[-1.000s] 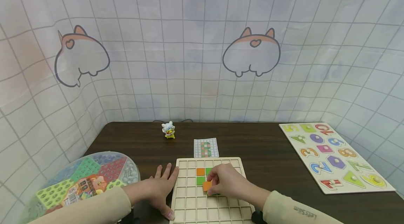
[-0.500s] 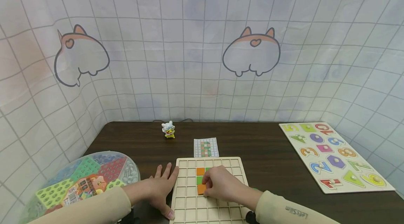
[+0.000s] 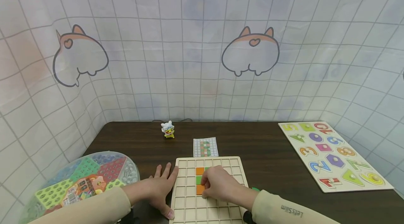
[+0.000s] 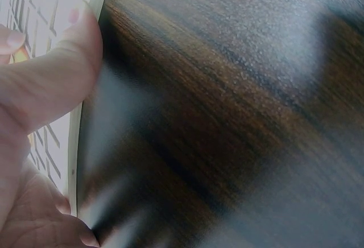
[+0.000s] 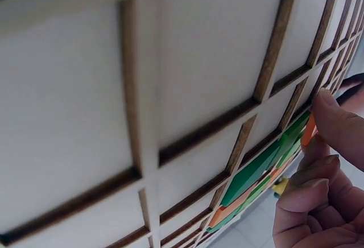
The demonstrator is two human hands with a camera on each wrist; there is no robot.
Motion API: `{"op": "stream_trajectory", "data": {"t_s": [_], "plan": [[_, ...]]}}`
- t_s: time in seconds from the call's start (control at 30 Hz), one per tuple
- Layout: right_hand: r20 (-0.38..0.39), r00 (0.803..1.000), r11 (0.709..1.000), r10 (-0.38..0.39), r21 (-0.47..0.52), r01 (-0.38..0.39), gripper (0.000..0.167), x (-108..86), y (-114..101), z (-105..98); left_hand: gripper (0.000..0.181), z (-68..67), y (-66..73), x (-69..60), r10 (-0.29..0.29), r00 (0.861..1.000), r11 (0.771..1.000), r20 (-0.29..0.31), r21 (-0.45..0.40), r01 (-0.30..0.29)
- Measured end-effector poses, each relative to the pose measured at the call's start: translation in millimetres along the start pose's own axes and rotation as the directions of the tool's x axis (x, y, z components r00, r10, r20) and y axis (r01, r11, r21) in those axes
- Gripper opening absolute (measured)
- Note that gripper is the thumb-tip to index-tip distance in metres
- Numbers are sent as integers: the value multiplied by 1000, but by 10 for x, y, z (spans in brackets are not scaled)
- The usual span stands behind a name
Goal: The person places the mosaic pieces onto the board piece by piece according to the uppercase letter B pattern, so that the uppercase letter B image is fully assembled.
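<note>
A wooden grid board (image 3: 186, 203) lies on the table with its left edge under my left hand (image 3: 159, 189). The fingers of that hand are spread; its thumb rests on the board's edge, also seen in the left wrist view. My right hand (image 3: 219, 185) pinches an orange square tile (image 3: 200, 190) between thumb and finger, at a cell below a green tile (image 3: 198, 180). Another orange tile (image 3: 200, 171) sits above the green one. Further green and orange tiles are partly hidden by the right hand; a dark green tile (image 5: 250, 171) shows in the right wrist view.
A small pattern card (image 3: 206, 147) lies behind the board, a white and yellow figurine (image 3: 168, 129) at the back left. A clear round container (image 3: 127, 171) stands at left, a number-and-shape puzzle board (image 3: 342, 171) at right. A green piece (image 3: 255, 189) shows beside the right forearm.
My right hand has moved left with the orange tile, bringing it to the cell beneath the left green tile. A green piece beside the right forearm has come into view. The left hand stays put.
</note>
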State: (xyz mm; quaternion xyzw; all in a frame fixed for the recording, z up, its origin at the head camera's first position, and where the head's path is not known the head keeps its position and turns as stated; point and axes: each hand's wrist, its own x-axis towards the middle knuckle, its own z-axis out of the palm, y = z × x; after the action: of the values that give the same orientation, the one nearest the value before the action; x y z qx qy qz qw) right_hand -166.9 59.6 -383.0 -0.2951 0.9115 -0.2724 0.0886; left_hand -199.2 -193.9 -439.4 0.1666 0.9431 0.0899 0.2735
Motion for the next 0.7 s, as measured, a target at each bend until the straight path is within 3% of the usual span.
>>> {"op": "stream_trajectory", "data": {"t_s": [0.7], "plan": [[-27, 999, 998, -32, -62, 30, 11, 10, -12, 21, 152, -4, -4, 8, -9, 1000, 1000, 7, 5, 9]]}}
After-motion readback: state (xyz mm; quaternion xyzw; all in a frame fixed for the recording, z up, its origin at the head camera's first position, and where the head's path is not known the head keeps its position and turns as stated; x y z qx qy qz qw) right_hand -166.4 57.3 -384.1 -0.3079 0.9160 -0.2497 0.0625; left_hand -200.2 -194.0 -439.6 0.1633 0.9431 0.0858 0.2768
